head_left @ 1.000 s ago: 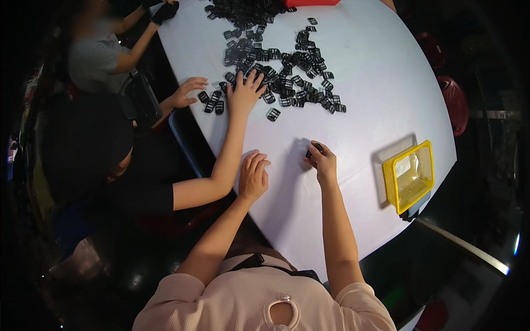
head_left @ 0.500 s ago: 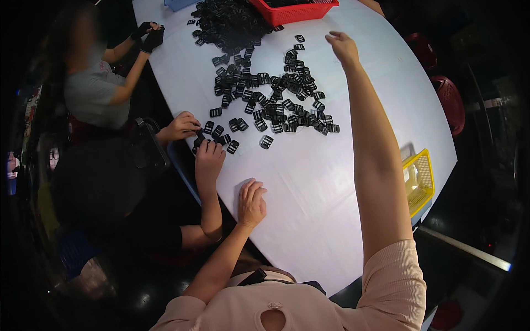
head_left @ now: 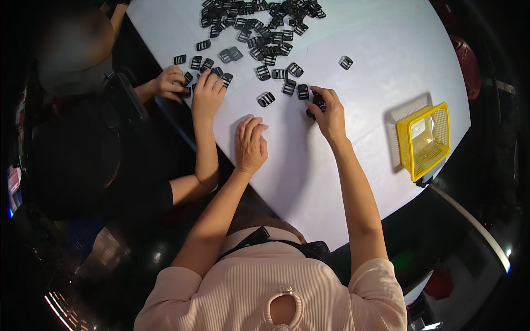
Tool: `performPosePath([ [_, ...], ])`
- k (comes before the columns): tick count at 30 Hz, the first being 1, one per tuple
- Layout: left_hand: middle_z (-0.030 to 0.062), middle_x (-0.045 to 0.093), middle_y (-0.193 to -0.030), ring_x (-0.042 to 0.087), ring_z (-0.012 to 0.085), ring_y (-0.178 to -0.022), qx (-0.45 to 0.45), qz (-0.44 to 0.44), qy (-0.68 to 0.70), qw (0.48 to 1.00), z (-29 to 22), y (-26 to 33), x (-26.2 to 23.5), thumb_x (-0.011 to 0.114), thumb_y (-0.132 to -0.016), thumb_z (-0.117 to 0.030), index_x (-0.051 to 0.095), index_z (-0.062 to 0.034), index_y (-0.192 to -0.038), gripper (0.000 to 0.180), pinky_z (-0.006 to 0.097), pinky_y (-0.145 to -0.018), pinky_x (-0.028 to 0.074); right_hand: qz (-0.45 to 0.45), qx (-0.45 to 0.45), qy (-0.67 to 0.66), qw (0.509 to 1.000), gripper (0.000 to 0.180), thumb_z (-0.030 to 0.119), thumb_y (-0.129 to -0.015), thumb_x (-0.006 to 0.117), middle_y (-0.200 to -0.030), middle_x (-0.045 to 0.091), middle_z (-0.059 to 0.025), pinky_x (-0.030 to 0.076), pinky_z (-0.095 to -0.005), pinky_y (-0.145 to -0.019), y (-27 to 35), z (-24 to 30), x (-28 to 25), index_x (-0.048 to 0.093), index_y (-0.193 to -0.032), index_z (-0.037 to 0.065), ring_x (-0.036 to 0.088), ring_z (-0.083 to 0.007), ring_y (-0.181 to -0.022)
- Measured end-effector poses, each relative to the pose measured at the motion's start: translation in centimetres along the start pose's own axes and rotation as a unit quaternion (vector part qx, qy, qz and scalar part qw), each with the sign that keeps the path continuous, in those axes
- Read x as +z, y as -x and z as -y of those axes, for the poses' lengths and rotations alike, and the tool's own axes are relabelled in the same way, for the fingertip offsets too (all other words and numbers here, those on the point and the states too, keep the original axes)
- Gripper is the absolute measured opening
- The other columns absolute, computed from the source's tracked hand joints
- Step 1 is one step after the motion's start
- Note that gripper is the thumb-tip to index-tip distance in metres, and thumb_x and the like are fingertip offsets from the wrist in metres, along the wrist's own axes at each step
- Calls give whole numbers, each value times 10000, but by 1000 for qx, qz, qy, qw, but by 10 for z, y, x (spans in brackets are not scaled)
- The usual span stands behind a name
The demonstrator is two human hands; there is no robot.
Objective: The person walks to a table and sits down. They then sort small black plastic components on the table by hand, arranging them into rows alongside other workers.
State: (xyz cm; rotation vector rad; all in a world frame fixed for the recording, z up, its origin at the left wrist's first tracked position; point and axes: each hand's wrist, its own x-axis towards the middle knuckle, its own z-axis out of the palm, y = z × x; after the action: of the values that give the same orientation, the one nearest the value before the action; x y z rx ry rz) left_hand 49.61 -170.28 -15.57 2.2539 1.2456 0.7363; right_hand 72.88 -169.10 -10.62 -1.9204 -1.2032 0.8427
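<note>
My right hand point(head_left: 331, 114) is on the white table with thumb and fingers bent round black plastic strap buckles point(head_left: 318, 100), which the fingers partly cover. Beside those fingertips lie other loose buckles point(head_left: 289, 86), and a single buckle point(head_left: 266, 99) is nearer my left hand. My left hand point(head_left: 251, 144) rests on the tabletop, fingers loosely bent and slightly apart, with nothing visible in it. Farther away spreads a large heap of the same black buckles point(head_left: 265, 38). One buckle point(head_left: 345, 62) sits alone to the right.
A yellow plastic basket point(head_left: 406, 146) stands near the table's right edge. At my left, a co-worker's hands point(head_left: 208, 94) handle a small group of buckles; another person sits beyond. A dark red chair point(head_left: 465, 66) is past the right edge of the table point(head_left: 381, 33).
My right hand has come back from the far side of the table to the near buckles and closed round some. Several buckles now lie nearer me. The view has tilted down; my left hand stays resting.
</note>
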Motion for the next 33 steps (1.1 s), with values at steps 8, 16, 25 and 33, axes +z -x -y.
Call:
performPosePath([
  [8, 88, 577, -1174, 517, 302, -1108, 14, -43, 45, 998, -10, -12, 5, 631, -809, -57, 588, -67, -1110, 305, 430, -940, 384, -67, 162, 5, 985, 184, 119, -903, 639, -947, 695, -102, 508, -285, -634, 97, -18, -49, 669, -1047, 8, 649, -164, -709],
  [16, 41, 606, -1148, 524, 248, -1076, 146, 74, 34, 986, -51, -55, 46, 702, -798, -131, 620, -99, -1155, 368, 399, -888, 407, -118, 66, 79, 988, 173, 70, -857, 630, -1036, 649, -73, 537, -349, -738, 94, -37, -42, 684, -1021, 88, 640, -239, -921],
  [25, 19, 583, -1156, 506, 247, -1081, 31, 26, -7, 999, -38, -40, 31, 717, -787, -116, 604, -120, -1183, 411, 421, -869, 409, -50, -47, 224, 972, 374, 111, -730, 746, -1147, 583, -3, 505, -368, -812, 47, -57, -39, 661, -1087, 181, 565, -236, -1025],
  [33, -28, 599, -1186, 507, 226, -1069, 147, 30, -99, 984, -34, -106, 47, 713, -804, -149, 641, -116, -1156, 361, 406, -850, 404, -108, -43, 173, 978, 380, 121, -761, 731, -1153, 580, -40, 492, -398, -795, 36, -49, -50, 640, -1126, 177, 581, -261, -1029],
])
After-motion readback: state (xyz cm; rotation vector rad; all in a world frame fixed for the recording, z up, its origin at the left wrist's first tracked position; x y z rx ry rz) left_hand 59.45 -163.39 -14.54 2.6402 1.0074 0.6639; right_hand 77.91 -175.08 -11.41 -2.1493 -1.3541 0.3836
